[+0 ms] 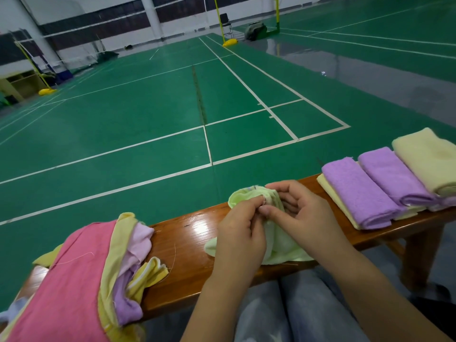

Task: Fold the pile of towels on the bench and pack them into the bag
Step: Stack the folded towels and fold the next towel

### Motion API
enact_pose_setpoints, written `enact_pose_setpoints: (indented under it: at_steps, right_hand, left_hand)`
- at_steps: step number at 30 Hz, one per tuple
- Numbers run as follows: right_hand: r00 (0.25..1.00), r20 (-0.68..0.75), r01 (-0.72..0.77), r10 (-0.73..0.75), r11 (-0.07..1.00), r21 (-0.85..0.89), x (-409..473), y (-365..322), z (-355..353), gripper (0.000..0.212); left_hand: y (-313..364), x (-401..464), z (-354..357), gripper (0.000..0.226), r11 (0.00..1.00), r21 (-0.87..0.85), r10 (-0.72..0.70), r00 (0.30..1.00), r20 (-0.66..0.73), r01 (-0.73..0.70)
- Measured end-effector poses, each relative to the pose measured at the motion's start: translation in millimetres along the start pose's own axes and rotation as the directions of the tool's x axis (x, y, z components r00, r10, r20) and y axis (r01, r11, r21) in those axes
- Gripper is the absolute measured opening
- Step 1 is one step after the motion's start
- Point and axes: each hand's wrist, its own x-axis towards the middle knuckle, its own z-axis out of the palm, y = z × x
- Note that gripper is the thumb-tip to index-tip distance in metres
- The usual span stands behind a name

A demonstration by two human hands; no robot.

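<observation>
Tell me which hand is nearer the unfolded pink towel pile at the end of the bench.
Left. The left hand grips the light green towel just right of the pile of unfolded pink towels; the right hand, also holding it, sits farther away.

Light green towel (276, 248); pink, yellow, lilac pile (98, 275); purple and cream folded towels (385, 183); glossy brown wooden surface (187, 248); green floor (148, 119), white lines.
</observation>
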Motion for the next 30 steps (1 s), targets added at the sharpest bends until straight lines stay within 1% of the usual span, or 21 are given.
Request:
enact_pose_setpoints:
  at_steps: [3, 5, 7, 8, 9, 10, 11, 12, 13, 14, 15, 16, 17, 19, 20, 22, 24, 25, 26, 28, 30]
  right_hand:
    - [1.000, 0.007, 0.002, -0.002, 0.999, 0.033, 4.5, 0.2, -4.7, 0.027]
    - [1.000, 0.006, 0.003, -0.003, 0.996, 0.091, 7.0, -1.2, -6.9, 0.027]
    - [1.000, 0.009, -0.011, 0.010, 0.988, 0.155, 9.3, -4.1, -7.4, 0.027]
    - [1.000, 0.010, -0.018, 0.017, 0.982, 0.186, 10.3, -6.2, -7.3, 0.027]
    - [1.000, 0.013, -0.026, 0.024, 0.976, 0.217, 11.7, -8.6, -7.9, 0.027]
    - [0.999, 0.019, -0.033, 0.029, 0.967, 0.251, 13.1, -12.1, -9.2, 0.026]
    - [0.999, 0.029, -0.039, 0.032, 0.957, 0.288, 15.1, -16.4, -11.3, 0.026]
    - [0.999, 0.044, -0.044, 0.031, 0.944, 0.327, 17.3, -21.6, -13.7, 0.026]
    - [0.998, 0.061, -0.047, 0.027, 0.930, 0.364, 20.2, -26.8, -16.2, 0.026]
    - [0.997, 0.080, -0.050, 0.019, 0.915, 0.400, 23.1, -31.8, -18.6, 0.026]
    - [0.995, 0.096, -0.051, 0.011, 0.901, 0.430, 26.4, -35.9, -20.5, 0.026]
    - [0.994, 0.106, -0.051, 0.003, 0.891, 0.452, 29.5, -40.0, -22.0, 0.026]
    - [0.994, 0.110, -0.049, -0.003, 0.885, 0.464, 33.0, -42.7, -23.5, 0.026]
    - [0.995, 0.101, -0.036, -0.010, 0.891, 0.453, 40.5, -46.5, -27.6, 0.026]
    - [0.996, 0.088, -0.028, -0.010, 0.905, 0.424, 44.3, -47.7, -30.7, 0.026]
    - [0.999, 0.044, -0.001, -0.013, 0.955, 0.298, 51.9, -48.9, -38.3, 0.026]
    - [0.998, 0.005, 0.062, -0.062, 0.995, 0.072, 58.0, -51.2, -46.6, 0.025]
    - [0.995, 0.000, 0.102, -0.102, 0.994, -0.032, 59.9, -53.7, -49.9, 0.024]
    - [0.990, 0.000, 0.143, -0.144, 0.985, -0.098, 60.9, -57.2, -52.4, 0.024]
    - [0.978, -0.008, 0.204, -0.207, 0.968, -0.147, 61.5, -64.1, -55.8, 0.025]
    - [0.975, -0.016, 0.216, -0.221, 0.965, -0.152, 61.5, -68.0, -57.9, 0.023]
  left_hand:
    - [0.5, 0.1, -4.6, 0.033, 0.984, -0.158, -0.063, 0.993, 0.098, 0.078]
    - [-0.9, 0.9, -8.1, 0.035, 0.962, -0.252, -0.065, 0.987, 0.150, 0.102]
    - [-3.4, 1.1, -12.8, 0.029, 0.953, -0.285, -0.081, 0.993, 0.089, 0.104]
    - [-7.1, 1.2, -15.1, 0.029, 0.959, -0.261, -0.111, 0.993, 0.027, 0.114]
    - [-11.4, 1.0, -17.2, 0.035, 0.967, -0.210, -0.154, 0.987, -0.037, 0.143]
    - [-19.7, 1.0, -18.5, 0.042, 0.968, -0.142, -0.221, 0.971, -0.094, 0.206]
    - [-29.6, 1.5, -19.5, 0.051, 0.949, -0.113, -0.308, 0.944, -0.116, 0.296]
    - [-35.7, 3.4, -23.1, 0.063, 0.895, -0.147, -0.432, 0.900, -0.061, 0.420]
    - [-40.7, 5.9, -26.9, 0.079, 0.814, -0.242, -0.533, 0.844, 0.048, 0.528]
    - [-46.2, 7.5, -29.4, 0.093, 0.731, -0.348, -0.567, 0.806, 0.169, 0.588]
    - [-50.1, 8.7, -30.7, 0.096, 0.662, -0.455, -0.536, 0.801, 0.267, 0.595]
    - [-49.6, 10.9, -32.3, 0.088, 0.623, -0.528, -0.486, 0.815, 0.316, 0.577]
    - [-47.4, 14.1, -33.9, 0.070, 0.601, -0.580, -0.450, 0.832, 0.324, 0.551]
    - [-32.5, 24.6, -42.4, 0.035, 0.591, -0.630, -0.433, 0.857, 0.279, 0.504]
    - [-28.5, 30.0, -46.5, 0.028, 0.604, -0.639, -0.425, 0.871, 0.247, 0.476]
    - [-21.2, 41.8, -55.4, 0.019, 0.613, -0.653, -0.425, 0.882, 0.203, 0.445]
    - [-9.5, 54.1, -63.9, 0.016, 0.644, -0.630, -0.430, 0.887, 0.170, 0.433]
    - [-4.8, 58.9, -66.5, 0.013, 0.667, -0.619, -0.421, 0.895, 0.147, 0.415]
    - [-0.3, 63.4, -68.5, 0.011, 0.683, -0.621, -0.405, 0.906, 0.118, 0.386]
    - [7.5, 69.9, -71.6, 0.006, 0.697, -0.639, -0.385, 0.922, 0.051, 0.326]
    - [13.3, 72.4, -74.0, 0.007, 0.699, -0.652, -0.390, 0.921, -0.005, 0.293]
